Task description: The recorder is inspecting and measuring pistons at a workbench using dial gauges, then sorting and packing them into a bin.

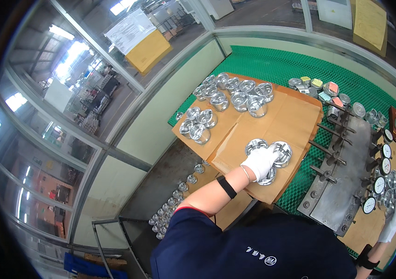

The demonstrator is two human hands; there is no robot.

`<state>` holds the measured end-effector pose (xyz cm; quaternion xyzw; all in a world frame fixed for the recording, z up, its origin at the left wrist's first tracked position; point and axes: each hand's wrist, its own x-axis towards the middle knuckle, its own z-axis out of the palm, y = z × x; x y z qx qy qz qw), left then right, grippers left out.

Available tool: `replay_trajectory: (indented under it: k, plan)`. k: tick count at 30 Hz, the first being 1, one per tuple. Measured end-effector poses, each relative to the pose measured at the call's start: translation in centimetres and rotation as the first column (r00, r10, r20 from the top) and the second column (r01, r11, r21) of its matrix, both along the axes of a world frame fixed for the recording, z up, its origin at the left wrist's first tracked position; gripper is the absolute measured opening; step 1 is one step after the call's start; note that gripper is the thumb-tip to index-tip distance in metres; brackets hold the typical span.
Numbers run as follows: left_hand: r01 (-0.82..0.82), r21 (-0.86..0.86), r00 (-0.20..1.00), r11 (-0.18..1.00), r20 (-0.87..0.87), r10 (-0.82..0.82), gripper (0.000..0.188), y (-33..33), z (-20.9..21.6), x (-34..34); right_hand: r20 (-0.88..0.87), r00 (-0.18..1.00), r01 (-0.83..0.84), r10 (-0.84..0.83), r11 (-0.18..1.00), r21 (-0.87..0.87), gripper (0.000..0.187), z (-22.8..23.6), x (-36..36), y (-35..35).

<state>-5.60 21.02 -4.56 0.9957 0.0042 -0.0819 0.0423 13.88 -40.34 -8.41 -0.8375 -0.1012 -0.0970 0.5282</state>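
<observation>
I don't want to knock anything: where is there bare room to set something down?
The cardboard sheet is bare between the upper metal cylinders and the left hand; a strip of green mat is bare between that sheet and the pale wall panel. It's crowded around the labelled metal parts and at the right hand.

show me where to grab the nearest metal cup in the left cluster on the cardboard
Probably around the outer wall of the metal cup, coming from the near right: it seems to stand upright, other cups crowd its far and left sides, and the near-right wall faces open cardboard.
</observation>
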Motion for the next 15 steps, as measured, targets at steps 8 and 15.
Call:
replay_trajectory:
  k: [8,15]
  plan:
    - [-0.134,-0.048,0.915,0.990,0.377,0.142,0.036,-2.2,1.6,-2.9,0.029,0.988,-0.154,0.153,0.986,0.061,0.051,5.0,-1.4,6.3]
    - [-0.291,-0.163,0.915,0.943,0.240,0.325,0.030,-6.4,0.7,-4.5,-0.141,0.974,-0.140,0.179,0.958,0.251,0.053,5.3,-3.0,6.4]
